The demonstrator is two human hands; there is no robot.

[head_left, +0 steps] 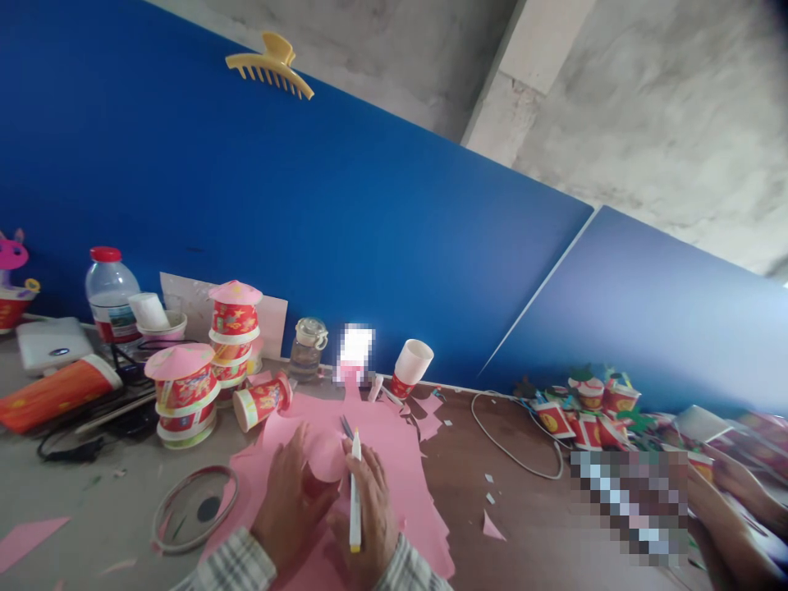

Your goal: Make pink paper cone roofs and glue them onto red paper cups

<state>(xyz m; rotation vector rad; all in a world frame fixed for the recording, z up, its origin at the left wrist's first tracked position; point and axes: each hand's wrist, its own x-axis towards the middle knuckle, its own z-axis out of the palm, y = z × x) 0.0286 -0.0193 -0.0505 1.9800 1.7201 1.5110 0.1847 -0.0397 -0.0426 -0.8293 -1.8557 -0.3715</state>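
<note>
Left hand [296,499]: fingers extended and loosely curved at the side of a pink disc [323,454]; whether it grips the disc cannot be told, since the fingertips and the disc's underside are partly hidden. Right hand [374,497]: partly curled, a white marker [355,501] tucked between thumb and fingers, its yellow end toward the wrist. The disc lies between the hands, above pink paper [400,468], whose near edge is covered by the forearms. Scissors [345,427] show only in part beside the marker. Beyond the paper, a pixelated patch [355,349] masks its object. To the left stand stacked cups [183,402], the rear ones overlapped. At far right, another person's hand [707,497] meets a second masked area; the arm is cut off.
</note>
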